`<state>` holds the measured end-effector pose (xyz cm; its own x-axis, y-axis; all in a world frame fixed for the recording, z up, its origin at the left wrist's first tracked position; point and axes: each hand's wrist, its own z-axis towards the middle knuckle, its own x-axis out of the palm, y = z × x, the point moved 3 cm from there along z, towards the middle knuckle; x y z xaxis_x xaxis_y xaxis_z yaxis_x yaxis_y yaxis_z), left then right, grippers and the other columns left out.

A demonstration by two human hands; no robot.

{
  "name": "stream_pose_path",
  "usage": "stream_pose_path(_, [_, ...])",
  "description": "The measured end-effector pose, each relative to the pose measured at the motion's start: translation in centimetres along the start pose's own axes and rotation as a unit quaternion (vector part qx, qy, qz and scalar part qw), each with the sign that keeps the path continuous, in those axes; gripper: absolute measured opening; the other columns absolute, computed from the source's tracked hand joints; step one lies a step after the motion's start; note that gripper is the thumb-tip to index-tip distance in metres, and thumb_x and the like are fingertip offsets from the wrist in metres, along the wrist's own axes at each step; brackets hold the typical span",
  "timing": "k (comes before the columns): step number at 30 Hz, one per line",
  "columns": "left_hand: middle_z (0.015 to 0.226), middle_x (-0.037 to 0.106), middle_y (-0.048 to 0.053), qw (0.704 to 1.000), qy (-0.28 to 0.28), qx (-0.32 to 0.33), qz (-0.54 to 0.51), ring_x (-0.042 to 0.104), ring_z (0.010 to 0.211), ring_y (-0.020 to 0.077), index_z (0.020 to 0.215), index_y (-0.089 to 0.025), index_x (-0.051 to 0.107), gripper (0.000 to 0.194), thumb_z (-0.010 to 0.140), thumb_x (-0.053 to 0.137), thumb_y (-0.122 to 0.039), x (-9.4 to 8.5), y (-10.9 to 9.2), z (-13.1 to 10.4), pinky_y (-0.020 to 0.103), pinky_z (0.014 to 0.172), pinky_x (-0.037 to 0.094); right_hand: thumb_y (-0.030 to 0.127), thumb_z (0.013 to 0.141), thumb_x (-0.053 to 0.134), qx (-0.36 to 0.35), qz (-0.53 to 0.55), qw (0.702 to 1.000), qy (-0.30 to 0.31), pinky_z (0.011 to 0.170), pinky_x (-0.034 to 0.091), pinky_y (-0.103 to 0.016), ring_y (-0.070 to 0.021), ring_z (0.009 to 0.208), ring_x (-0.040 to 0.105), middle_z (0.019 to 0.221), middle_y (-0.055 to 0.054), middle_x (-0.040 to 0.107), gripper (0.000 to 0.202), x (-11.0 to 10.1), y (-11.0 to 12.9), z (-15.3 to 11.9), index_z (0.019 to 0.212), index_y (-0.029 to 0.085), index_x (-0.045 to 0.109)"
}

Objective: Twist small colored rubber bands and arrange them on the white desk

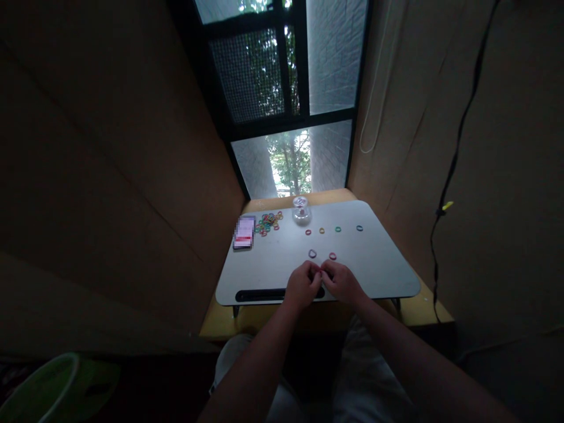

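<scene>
My left hand (pixel 303 283) and my right hand (pixel 341 283) meet over the front of the white table, fingertips pinched together. A reddish bit of a small hair tie shows between them; the fingers hide most of it. Just beyond my hands lie a purple hair tie (pixel 312 254), bent out of round, and a pinkish-red hair tie (pixel 332 256). Farther back, a spaced row holds a red hair tie (pixel 308 232), a yellow one (pixel 321 231), a green one (pixel 338 230) and a dark teal one (pixel 359 228).
A pile of mixed hair ties (pixel 269 222) lies at the back left beside a phone (pixel 244 232). A clear round container (pixel 301 211) stands at the back edge. The white folding table (pixel 264 267) has a black slot (pixel 259 295) along its front. Walls rise on both sides.
</scene>
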<state>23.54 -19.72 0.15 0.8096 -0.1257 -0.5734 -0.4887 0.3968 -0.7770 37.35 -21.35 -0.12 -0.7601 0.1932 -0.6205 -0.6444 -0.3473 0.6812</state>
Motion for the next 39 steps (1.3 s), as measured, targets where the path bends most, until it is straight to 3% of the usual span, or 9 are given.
stream_pose_path(39, [0.068,0.057,-0.003,1.0,-0.005,-0.003,0.0,0.049,0.061,0.0094,0.083,-0.019,0.057,0.009,0.082,0.051,-0.025,-0.09,-0.35,-0.15,0.022,0.06,0.036,0.019,0.079,0.049,-0.001,0.009,1.0,-0.011,0.061,0.036,-0.024,-0.0127,0.062,0.051,0.067,0.001,0.059,0.01,-0.11,0.15,-0.17,0.072,0.02,0.056])
